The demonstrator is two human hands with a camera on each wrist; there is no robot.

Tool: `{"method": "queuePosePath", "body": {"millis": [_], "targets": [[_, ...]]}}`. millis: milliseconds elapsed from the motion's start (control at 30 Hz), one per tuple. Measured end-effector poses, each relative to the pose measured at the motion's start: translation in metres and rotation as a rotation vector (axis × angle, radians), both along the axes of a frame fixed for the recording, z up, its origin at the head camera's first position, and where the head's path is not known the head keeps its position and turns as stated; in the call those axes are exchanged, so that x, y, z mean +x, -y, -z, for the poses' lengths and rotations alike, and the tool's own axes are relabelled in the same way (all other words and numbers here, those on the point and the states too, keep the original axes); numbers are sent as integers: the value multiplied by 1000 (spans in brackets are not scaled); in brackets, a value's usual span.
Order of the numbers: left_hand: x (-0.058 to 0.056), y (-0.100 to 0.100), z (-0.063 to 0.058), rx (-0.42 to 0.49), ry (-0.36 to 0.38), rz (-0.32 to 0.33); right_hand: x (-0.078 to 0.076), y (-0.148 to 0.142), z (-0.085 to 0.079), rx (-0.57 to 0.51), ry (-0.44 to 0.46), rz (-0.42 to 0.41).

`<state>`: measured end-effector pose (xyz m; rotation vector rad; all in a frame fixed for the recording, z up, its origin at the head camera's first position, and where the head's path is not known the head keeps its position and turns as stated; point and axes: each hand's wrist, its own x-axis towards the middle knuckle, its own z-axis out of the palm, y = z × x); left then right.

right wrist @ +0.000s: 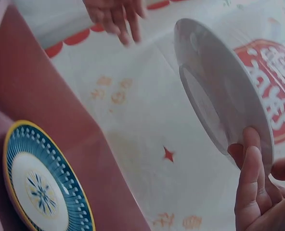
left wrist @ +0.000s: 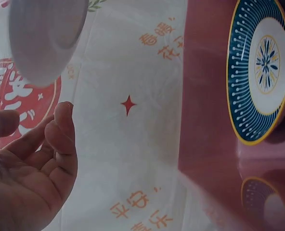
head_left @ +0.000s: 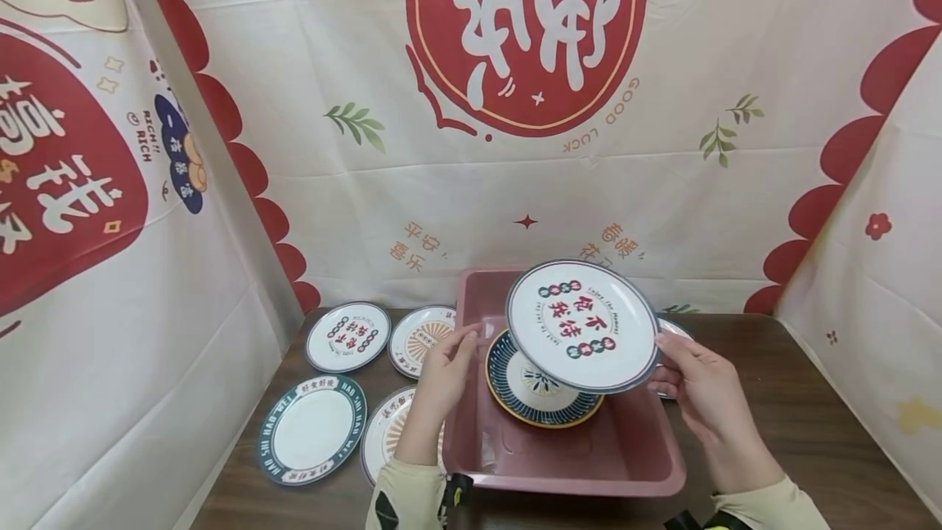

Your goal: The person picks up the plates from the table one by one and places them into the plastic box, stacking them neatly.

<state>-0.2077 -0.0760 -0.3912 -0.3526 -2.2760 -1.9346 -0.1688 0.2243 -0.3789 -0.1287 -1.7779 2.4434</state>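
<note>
My right hand (head_left: 706,399) grips a white plate (head_left: 581,325) by its right edge, thumb on the upper face and fingers underneath. The plate has a blue rim and red and green lettering, and it is held tilted above a pink basin (head_left: 562,473). My left hand (head_left: 447,375) is at the basin's left side, its fingers loosely bent and apart from the plate, as the left wrist view shows. Inside the basin lies a blue-patterned plate (left wrist: 267,62) with a yellow rim, partly hidden in the head view by the held plate.
Left of the basin, on the brown table (head_left: 802,399), lie a lettered plate (head_left: 348,338), a green-rimmed plate (head_left: 312,430) and two sunburst plates (head_left: 423,340). Another plate (head_left: 673,330) shows partly behind the right hand. Printed cloth (head_left: 471,186) hangs behind and at both sides.
</note>
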Motion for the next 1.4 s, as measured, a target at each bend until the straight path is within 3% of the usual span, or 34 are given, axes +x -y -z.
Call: {"method": "queuePosePath", "body": {"millis": [267, 433, 600, 700, 800, 1067, 1233, 1400], "targets": [[1, -11, -1, 60, 63, -8, 1, 23, 5, -12, 0, -29], [0, -13, 0, 117, 119, -30, 1, 29, 10, 20, 67, -51], [-10, -13, 1, 190, 150, -80, -3, 26, 10, 99, 60, -193], [-17, -12, -1, 172, 175, -97, -9, 20, 7, 149, 73, -305], [-28, -10, -6, 125, 204, -100, -19, 14, 2, 200, 113, -352], [-62, -13, -9, 135, 338, -76, -67, 6, -4, 251, 185, -278], [-75, -19, 5, 194, 375, -132, -88, 10, 8, 313, 254, -212], [-79, -28, 21, 302, 391, -210, -99, 16, 28, 397, 313, -103]]}}
